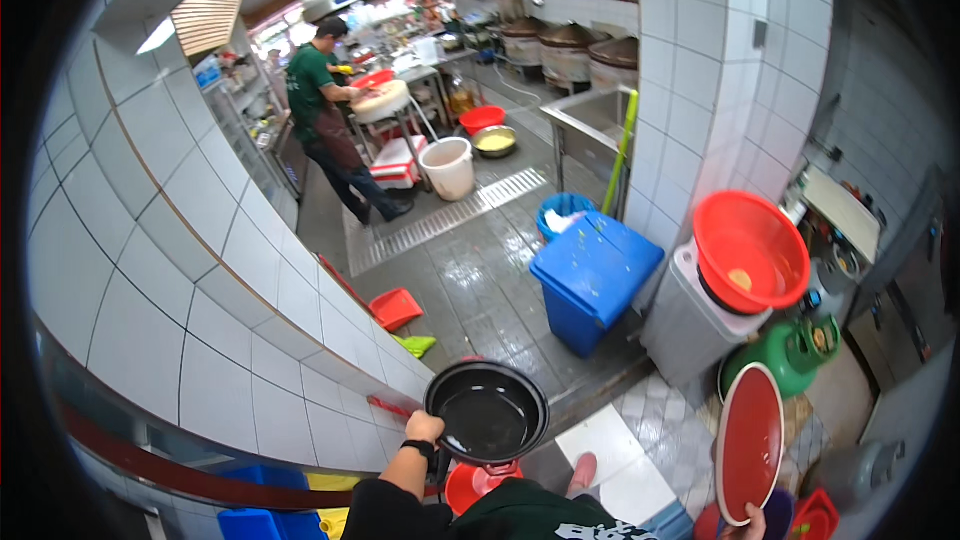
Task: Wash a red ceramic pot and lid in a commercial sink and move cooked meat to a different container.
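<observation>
A round pot with a black interior and red side handles is in front of my body, tilted so that I look into it. It holds no food that I can see. My left hand, with a black band on the wrist, grips its left rim. Off to the right, my right hand pinches the lower edge of a red disc with a pale rim, perhaps a lid, held nearly on edge. Only the fingers of that hand show at the bottom.
A blue lidded bin stands ahead. Right of it, a red basin tops a grey container beside a green gas cylinder. A tiled wall borders my left. Farther off, a person in green works at a round chopping block.
</observation>
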A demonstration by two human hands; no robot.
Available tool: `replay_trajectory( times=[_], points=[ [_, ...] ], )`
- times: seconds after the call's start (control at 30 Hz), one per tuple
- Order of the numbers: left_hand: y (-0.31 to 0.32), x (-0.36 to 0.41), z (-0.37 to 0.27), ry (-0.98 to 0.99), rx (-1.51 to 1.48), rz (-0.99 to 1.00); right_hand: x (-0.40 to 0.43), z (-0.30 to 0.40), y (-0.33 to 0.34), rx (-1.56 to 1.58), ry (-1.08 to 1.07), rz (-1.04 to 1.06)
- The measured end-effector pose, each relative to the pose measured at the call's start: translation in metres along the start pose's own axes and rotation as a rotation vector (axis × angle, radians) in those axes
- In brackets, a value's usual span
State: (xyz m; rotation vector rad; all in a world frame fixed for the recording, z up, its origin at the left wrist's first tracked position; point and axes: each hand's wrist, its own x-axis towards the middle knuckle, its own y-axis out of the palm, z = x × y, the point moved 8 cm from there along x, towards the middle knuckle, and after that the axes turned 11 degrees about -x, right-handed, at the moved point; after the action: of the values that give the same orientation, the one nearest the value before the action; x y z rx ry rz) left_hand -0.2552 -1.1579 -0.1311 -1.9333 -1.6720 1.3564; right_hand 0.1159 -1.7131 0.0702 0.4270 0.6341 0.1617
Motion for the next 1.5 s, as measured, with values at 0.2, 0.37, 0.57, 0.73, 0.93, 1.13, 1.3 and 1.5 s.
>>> replay_trajectory(
  times=[0.2, 0.37, 0.57, 0.73, 0.93, 1.13, 1.3, 1.5],
  points=[
    [-0.036, -0.035, -0.029, -0.149, -0.121, -0.121, 0.113, -0.004, 0.086, -0.115, 0.110, 0.139],
    [-0.020, -0.013, -0.009, -0.291, -0.577, -0.144, 0.204, -0.015, 0.151, -0.142, 0.103, 0.248],
    [0.007, 0.028, -0.002, -0.347, -0.870, -0.144, 0.246, -0.016, 0.275, -0.296, 0.096, 0.182],
    [0.003, 0.063, -0.058, -0.396, -0.917, -0.194, 0.268, -0.029, 0.357, -0.324, 0.158, 0.252],
    [-0.018, 0.130, -0.136, -0.474, -0.946, -0.135, 0.285, -0.064, 0.474, -0.278, 0.251, 0.318],
    [-0.030, 0.226, -0.155, -0.421, -1.223, -0.110, 0.329, -0.125, 0.575, -0.333, 0.348, 0.366],
    [-0.046, 0.339, -0.112, -0.028, -0.898, -0.046, 0.374, -0.174, 0.675, -0.384, 0.358, 0.648],
    [-0.098, 0.401, -0.160, -0.479, -1.090, -0.228, 0.429, -0.241, 0.772, -0.422, 0.479, 0.748]
  ],
)
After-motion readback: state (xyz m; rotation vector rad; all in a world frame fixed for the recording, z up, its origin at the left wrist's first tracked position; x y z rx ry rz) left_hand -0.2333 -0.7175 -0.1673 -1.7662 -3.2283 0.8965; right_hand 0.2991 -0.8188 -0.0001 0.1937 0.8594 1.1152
